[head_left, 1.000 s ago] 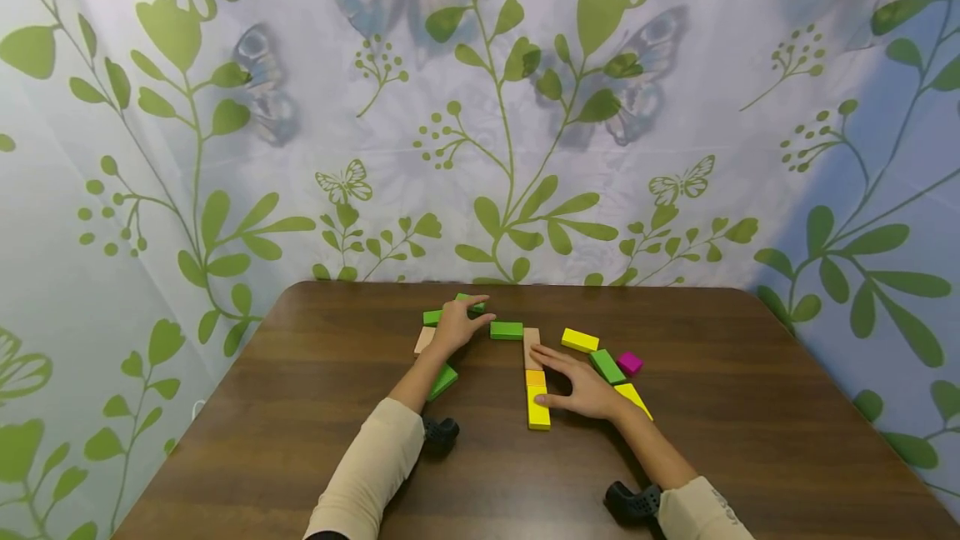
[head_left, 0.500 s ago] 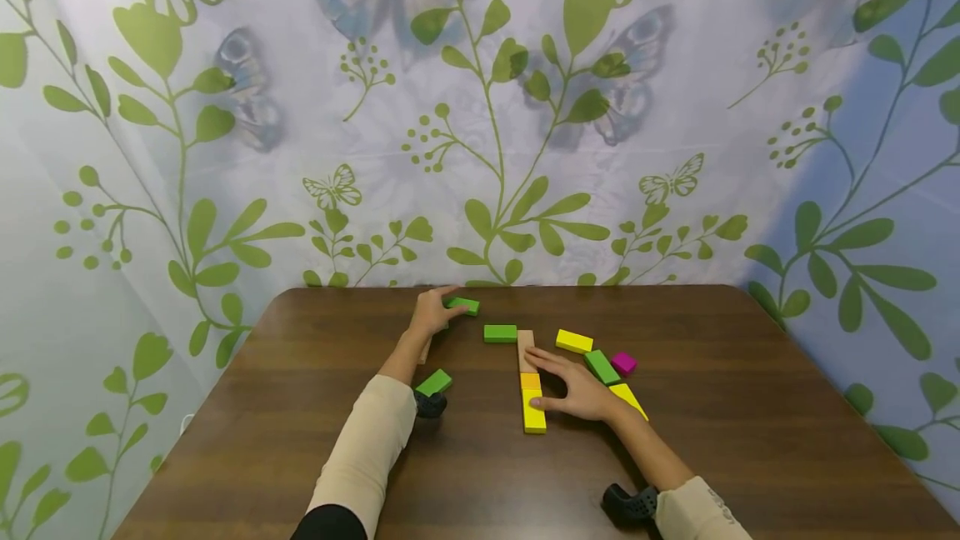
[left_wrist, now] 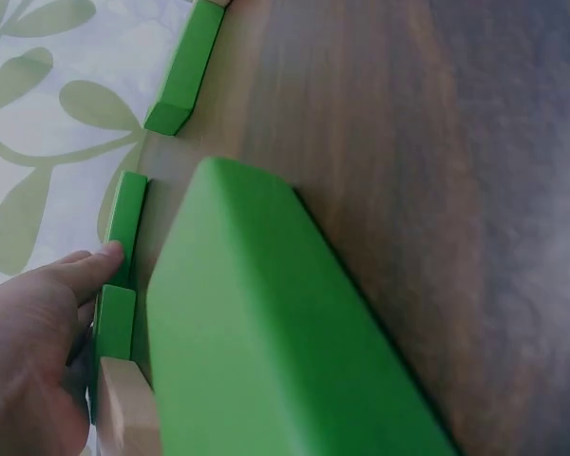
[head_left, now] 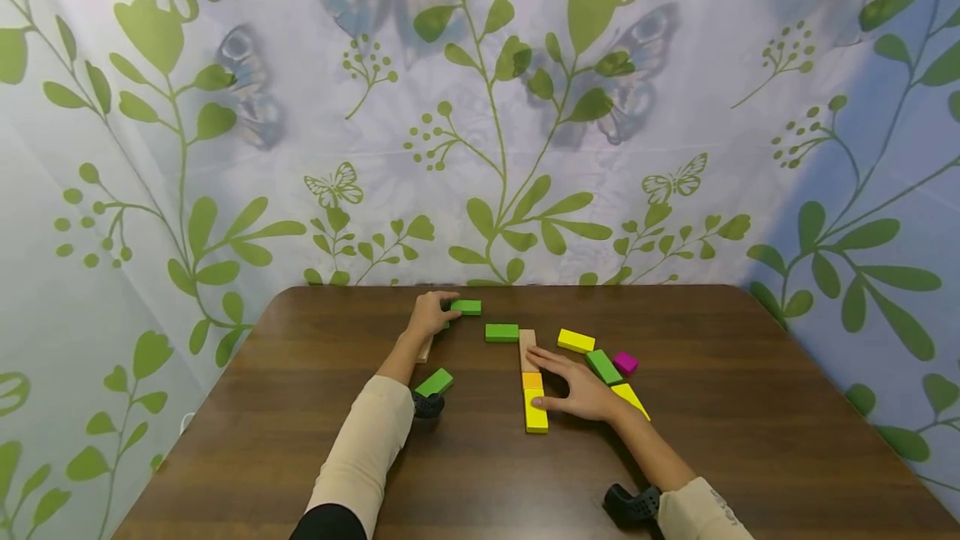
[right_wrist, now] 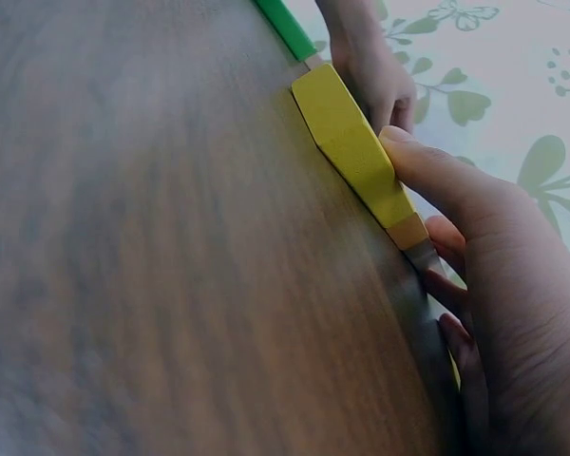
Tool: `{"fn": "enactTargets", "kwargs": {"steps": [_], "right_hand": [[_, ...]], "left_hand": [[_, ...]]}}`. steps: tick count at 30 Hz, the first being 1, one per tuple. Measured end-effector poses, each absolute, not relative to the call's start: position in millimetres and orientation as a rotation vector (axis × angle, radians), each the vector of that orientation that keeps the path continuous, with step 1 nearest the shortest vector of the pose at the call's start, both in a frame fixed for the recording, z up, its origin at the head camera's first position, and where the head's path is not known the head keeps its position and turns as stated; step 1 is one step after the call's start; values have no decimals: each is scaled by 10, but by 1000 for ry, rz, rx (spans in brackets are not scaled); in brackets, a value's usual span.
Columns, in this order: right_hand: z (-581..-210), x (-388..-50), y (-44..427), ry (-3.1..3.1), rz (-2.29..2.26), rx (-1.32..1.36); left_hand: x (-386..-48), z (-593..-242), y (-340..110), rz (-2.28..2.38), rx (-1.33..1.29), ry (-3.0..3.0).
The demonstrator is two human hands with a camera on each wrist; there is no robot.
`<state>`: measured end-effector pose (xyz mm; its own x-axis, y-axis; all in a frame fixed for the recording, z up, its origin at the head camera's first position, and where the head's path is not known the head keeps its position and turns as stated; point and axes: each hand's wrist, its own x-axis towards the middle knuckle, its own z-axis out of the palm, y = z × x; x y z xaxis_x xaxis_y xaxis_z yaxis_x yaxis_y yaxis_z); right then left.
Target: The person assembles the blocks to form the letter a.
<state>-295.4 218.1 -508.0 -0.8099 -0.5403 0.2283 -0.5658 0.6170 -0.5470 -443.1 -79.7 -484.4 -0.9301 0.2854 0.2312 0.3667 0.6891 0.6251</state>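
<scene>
I am indoors, home or studio unclear, at a brown, wood-grain, round-cornered table before a pale, creased cloth backdrop printed with green leaves.

A table with a dark brown wood-grain top and rounded back corners is carrying small coloured blocks. Down the middle, a pale wooden block, an orange block and a long yellow block are lying end to end in a straight line, with a green block sitting crosswise just beside the line's far end. On the right, a loose yellow block, a slanting green block, a magenta block and a partly hidden yellow block are resting in a loose cluster. Toward the back left, a far green block, a half-hidden green block and a second pale block are lying near one another; a tilted green block is lying closer to the viewer.
</scene>
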Motion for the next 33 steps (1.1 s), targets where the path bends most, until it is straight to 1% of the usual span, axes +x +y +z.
{"fn": "enactTargets", "kwargs": {"steps": [9,15,18,24,33], "right_hand": [[-5093,-2961,2182,-2785,963,966],[-5099,-2963,2178,-2776,962,975],[-5094,-2968,2180,-2760,964,980],[-5093,-2972,2186,-2751,952,988],[-5094,-2965,2181,-2769,961,977]], "left_hand": [[-4348,-4851,-830,-1052,-538,-2762],[-4246,-4800,-854,-1198,-606,-2571],[-4159,-4736,-843,-1220,-633,-2473],[-3899,-4649,-818,-1252,-602,-2406],[-3643,-4772,-837,-1110,-571,-2537]]}}
